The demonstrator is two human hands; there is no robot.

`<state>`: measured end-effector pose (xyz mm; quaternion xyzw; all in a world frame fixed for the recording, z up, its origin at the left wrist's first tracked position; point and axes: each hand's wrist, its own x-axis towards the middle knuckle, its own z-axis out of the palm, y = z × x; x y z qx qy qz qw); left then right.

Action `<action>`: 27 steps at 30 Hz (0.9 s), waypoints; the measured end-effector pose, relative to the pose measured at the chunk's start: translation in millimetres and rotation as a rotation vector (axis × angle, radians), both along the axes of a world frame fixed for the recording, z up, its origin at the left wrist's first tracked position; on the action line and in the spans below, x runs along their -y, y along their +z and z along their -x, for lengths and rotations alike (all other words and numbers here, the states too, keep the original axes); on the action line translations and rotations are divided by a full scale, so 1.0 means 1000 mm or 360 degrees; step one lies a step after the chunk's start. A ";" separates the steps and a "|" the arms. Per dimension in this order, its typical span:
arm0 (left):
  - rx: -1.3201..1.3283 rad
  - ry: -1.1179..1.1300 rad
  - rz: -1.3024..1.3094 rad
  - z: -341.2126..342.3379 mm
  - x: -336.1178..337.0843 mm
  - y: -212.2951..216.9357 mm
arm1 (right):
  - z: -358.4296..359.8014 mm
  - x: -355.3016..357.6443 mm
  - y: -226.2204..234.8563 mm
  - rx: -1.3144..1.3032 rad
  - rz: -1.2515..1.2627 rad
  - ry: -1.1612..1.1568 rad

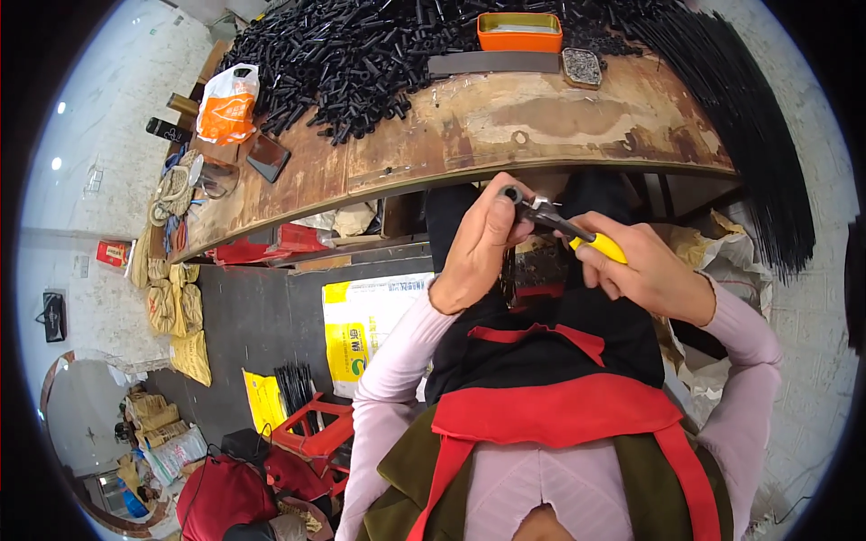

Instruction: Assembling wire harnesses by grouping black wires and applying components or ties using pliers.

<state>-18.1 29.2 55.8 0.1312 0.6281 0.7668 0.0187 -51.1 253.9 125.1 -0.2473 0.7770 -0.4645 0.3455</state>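
Observation:
In front of the table edge, above my lap, my left hand (483,234) is closed round a dark tube-like piece (512,194); its round, hollow end shows by the thumb and the rest is hidden in the fingers. My right hand (631,257) grips the yellow handle of what look like pliers (600,246). Their dark metal head reaches left to the fingers of my left hand, close beside the tube. A small shiny bit shows at the tip, too small to name. Whether the jaws are on the tube I cannot tell.
On the wooden table (433,144) lies a large heap of black tube pieces (352,77). Behind are an orange box (519,33), a grey strip (492,62) and a clear tub of small parts (582,68). Long black rods (749,108) hang over the right; a phone (268,157) lies left.

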 end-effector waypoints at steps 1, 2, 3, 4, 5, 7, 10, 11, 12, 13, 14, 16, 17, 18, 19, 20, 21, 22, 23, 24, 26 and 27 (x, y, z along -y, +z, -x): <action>-0.0001 -0.0001 0.0004 0.000 0.001 -0.002 | 0.000 0.001 -0.003 0.0051 0.0101 0.0042; -0.0027 -0.0057 -0.0026 0.001 0.001 -0.003 | 0.001 -0.001 -0.005 0.0051 0.0104 0.0042; -0.0053 -0.0113 -0.0057 0.000 0.001 -0.003 | 0.002 -0.004 -0.007 0.0101 0.0173 0.0064; -0.0048 -0.0114 -0.0055 -0.001 0.001 -0.003 | 0.003 -0.005 -0.008 0.0154 0.0240 0.0085; -0.0048 -0.0127 -0.0012 -0.002 0.002 0.000 | 0.006 -0.007 -0.003 0.0159 0.0242 0.0083; -0.0038 -0.0148 0.0030 -0.004 0.002 0.003 | 0.012 -0.011 0.013 0.0188 -0.0027 0.0204; -0.0016 -0.0142 0.0118 -0.008 0.001 0.006 | 0.018 -0.007 0.029 0.0317 -0.0091 0.0276; -0.0023 -0.0109 0.0171 -0.009 0.002 0.006 | 0.022 -0.004 0.034 0.0409 -0.0274 0.0385; -0.0030 -0.0076 0.0224 -0.011 0.004 0.007 | 0.023 -0.003 0.028 0.0507 -0.0197 0.0389; -0.0028 -0.0086 0.0221 -0.012 0.006 0.007 | 0.022 -0.003 0.025 0.0511 -0.0198 0.0380; 0.0003 -0.0180 0.0175 -0.016 0.009 0.006 | 0.021 -0.003 0.022 0.0794 -0.0226 0.0380; 0.0049 -0.0301 0.0111 -0.022 0.012 0.002 | 0.021 -0.005 0.015 0.1213 -0.0201 0.0448; 0.0048 -0.0297 0.0107 -0.021 0.014 0.001 | 0.016 -0.005 0.012 0.1213 -0.0207 0.0450; 0.0020 -0.0321 0.0143 -0.018 0.016 0.002 | 0.006 -0.006 0.011 0.0952 -0.0078 0.0309; -0.0013 -0.0337 0.0179 -0.016 0.017 0.003 | -0.001 -0.007 0.009 0.0684 0.0046 0.0178; -0.0021 -0.0327 0.0173 -0.016 0.016 0.005 | -0.003 -0.012 0.004 0.0381 0.0059 0.0248; -0.0037 -0.0323 0.0155 -0.015 0.013 0.007 | -0.004 -0.016 0.009 0.0374 0.0050 0.0255; -0.0043 -0.0325 0.0136 -0.016 0.009 0.007 | -0.006 -0.019 0.019 0.0269 -0.0109 0.0247; -0.0040 -0.0325 0.0128 -0.017 0.005 0.007 | -0.008 -0.022 0.028 0.0164 -0.0269 0.0238; -0.0082 -0.0313 0.0199 -0.017 0.001 0.006 | -0.010 -0.023 0.033 0.0152 -0.0235 0.0216; -0.0074 -0.0297 0.0227 -0.016 -0.007 0.000 | -0.008 -0.021 0.045 0.0228 -0.0349 0.0195; -0.0073 -0.0304 0.0220 -0.018 -0.008 0.001 | -0.007 -0.020 0.048 0.0301 -0.0455 0.0186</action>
